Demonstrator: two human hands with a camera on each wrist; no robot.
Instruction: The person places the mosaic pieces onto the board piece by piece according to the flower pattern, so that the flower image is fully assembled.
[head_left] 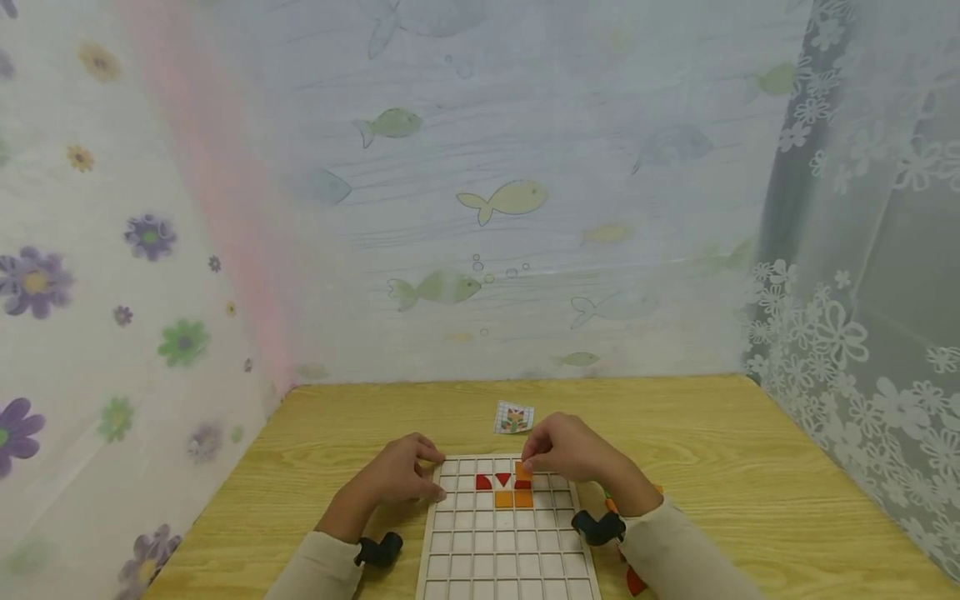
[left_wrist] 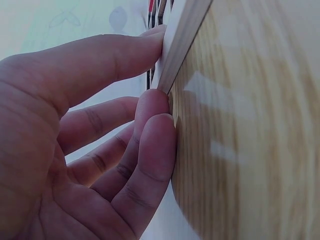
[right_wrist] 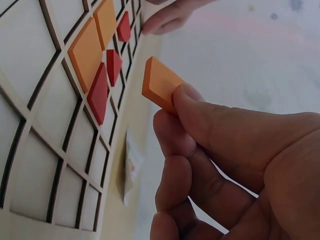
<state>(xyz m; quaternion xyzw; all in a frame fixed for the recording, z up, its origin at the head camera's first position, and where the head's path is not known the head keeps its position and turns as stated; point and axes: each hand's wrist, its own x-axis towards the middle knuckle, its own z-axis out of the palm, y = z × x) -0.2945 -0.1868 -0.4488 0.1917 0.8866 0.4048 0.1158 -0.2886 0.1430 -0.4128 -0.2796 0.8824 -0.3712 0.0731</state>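
Note:
A pale grid board (head_left: 495,567) lies on the table. My left hand (head_left: 401,473) holds its far left corner, the thumb on the board's edge (left_wrist: 185,45) and curled fingertips (left_wrist: 157,145) beside it. Over the board's far part, my right hand (head_left: 568,450) pinches an orange square tile (right_wrist: 162,84) between thumb and fingertips. The tile is tilted and raised off the grid. Two orange squares (right_wrist: 85,54) sit side by side in cells. Beyond them lie a red quarter-round tile (head_left: 483,482), a red triangle (head_left: 502,479) and another red tile (right_wrist: 98,95).
Past the board's far edge lies a small printed card (head_left: 513,418) with a coloured pattern on a grid. Loose tiles (head_left: 636,581), red, orange and green, lie right of the board, partly hidden by the right forearm. Patterned curtains (head_left: 517,250) surround the wooden table (head_left: 330,425).

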